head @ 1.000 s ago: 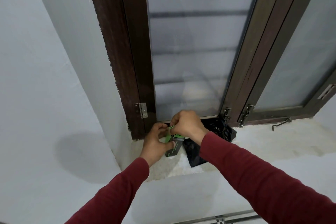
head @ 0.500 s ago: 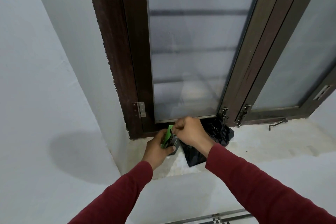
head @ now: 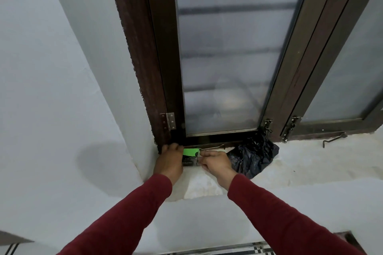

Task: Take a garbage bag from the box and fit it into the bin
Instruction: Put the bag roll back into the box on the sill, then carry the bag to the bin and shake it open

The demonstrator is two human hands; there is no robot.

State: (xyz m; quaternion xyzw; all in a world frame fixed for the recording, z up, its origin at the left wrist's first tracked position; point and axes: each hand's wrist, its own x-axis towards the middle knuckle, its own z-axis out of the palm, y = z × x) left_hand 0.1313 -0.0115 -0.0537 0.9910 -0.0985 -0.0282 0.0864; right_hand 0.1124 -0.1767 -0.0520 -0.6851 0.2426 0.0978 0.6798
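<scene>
A small green and black garbage bag box lies on the white window sill, close to the window's left corner. My left hand grips the box's left side with curled fingers. My right hand pinches the box's right end, fingers curled. A crumpled black garbage bag lies on the sill just right of my right hand, against the window frame. No bin is in view.
A dark wooden window frame with frosted glass rises behind the sill. A metal hook latch lies on the sill at the right. White walls flank the recess at left and below.
Both hands have lowered the box onto the sill and moved it left toward the corner. My right hand has come off the top of the box to its right end.
</scene>
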